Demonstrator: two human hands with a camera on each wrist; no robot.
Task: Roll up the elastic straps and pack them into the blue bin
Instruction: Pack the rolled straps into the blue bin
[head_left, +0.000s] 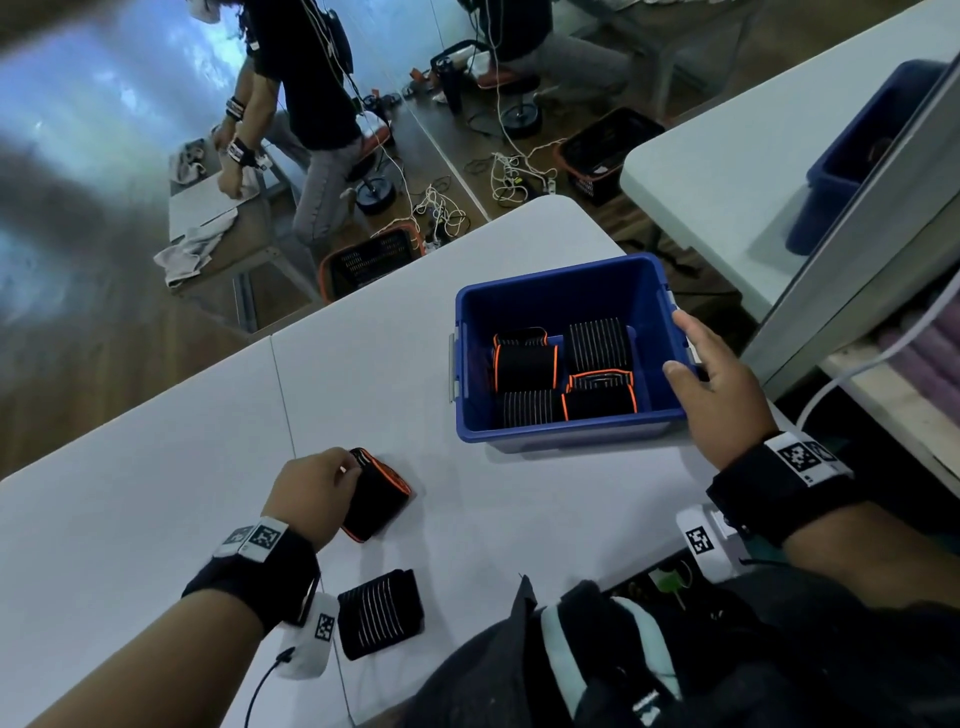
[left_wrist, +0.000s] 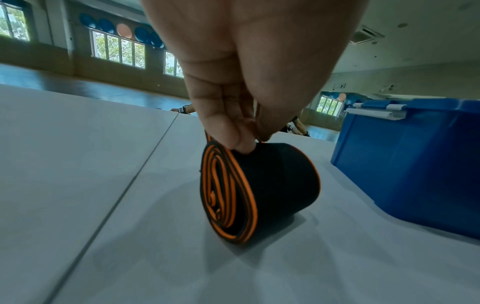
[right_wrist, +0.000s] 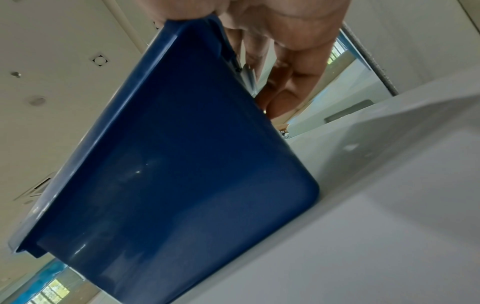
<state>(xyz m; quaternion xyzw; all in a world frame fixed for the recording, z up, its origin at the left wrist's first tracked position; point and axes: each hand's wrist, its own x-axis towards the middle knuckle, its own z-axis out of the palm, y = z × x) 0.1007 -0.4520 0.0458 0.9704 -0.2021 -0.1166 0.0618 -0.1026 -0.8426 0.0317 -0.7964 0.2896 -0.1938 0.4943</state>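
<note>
On the white table (head_left: 156, 545), my left hand (head_left: 350, 470) pinches the top of a rolled black strap with orange edges (head_left: 379, 501). The left wrist view shows that roll (left_wrist: 272, 185) standing on the table with my left hand (left_wrist: 249, 144) at its upper edge. A second rolled strap, black with white stripes (head_left: 379, 613), lies near the front edge. The blue bin (head_left: 561, 273) holds several rolled straps (head_left: 566, 371). My right hand (head_left: 693, 348) grips the bin's right rim, thumb inside. From the right wrist, the bin wall (right_wrist: 182, 164) fills the view with my fingers (right_wrist: 293, 67) on its outside.
A shelf (head_left: 883, 395) stands close at the right. Beyond the table's far edge are orange-rimmed baskets (head_left: 371, 260), cables on the floor (head_left: 441, 213) and another person (head_left: 311, 104). A second white table (head_left: 727, 171) carries another blue bin (head_left: 872, 145).
</note>
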